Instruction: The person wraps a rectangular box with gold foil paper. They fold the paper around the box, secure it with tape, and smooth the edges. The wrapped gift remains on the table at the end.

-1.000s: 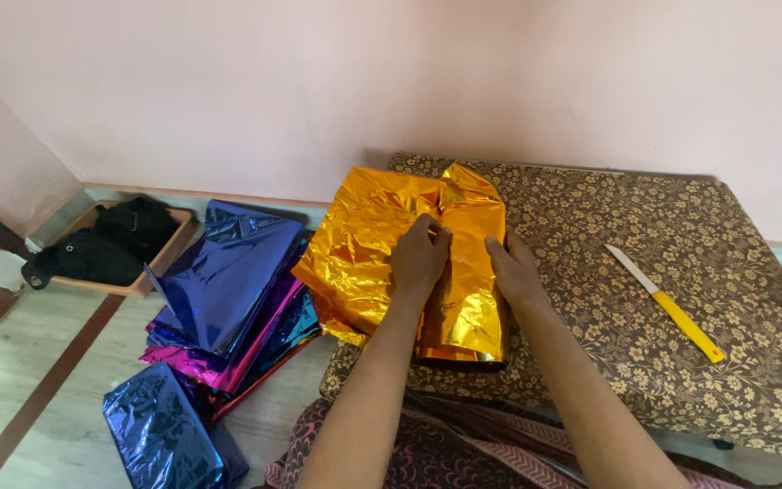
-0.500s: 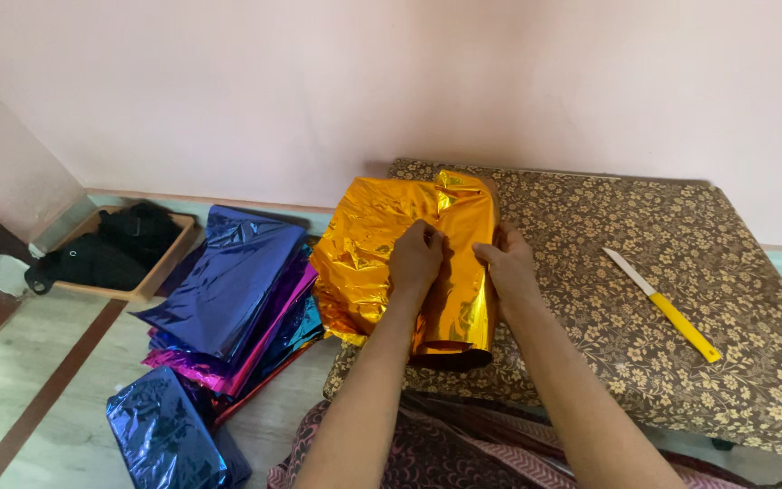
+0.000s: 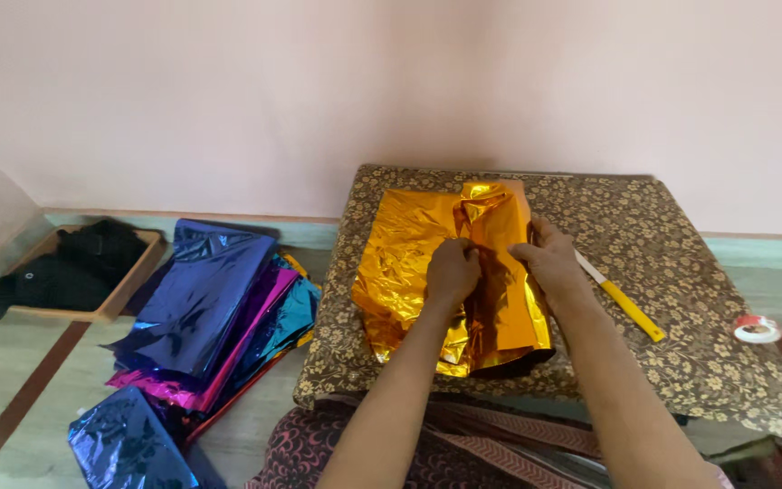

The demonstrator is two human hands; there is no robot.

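Observation:
A crinkled sheet of shiny gold foil paper (image 3: 405,254) lies partly folded on a low table covered with a brown flowered cloth (image 3: 690,272). My left hand (image 3: 451,270) presses on the fold near the middle of the sheet, fingers curled on the foil. My right hand (image 3: 549,258) grips the right flap of the same sheet and holds it against the fold. A knife with a yellow handle (image 3: 624,303) lies on the cloth just right of my right hand.
On the floor to the left sits a pile of blue, pink and teal foil sheets (image 3: 210,308), with a blue foil bundle (image 3: 124,444) in front. A wooden tray with black cloth (image 3: 65,267) stands by the wall. A tape roll (image 3: 757,328) lies at the table's right.
The view has shifted, so the table and foil sit further right and lower in frame. Both hands stay on the gold foil, with the right hand pulling the flap inward over the fold.

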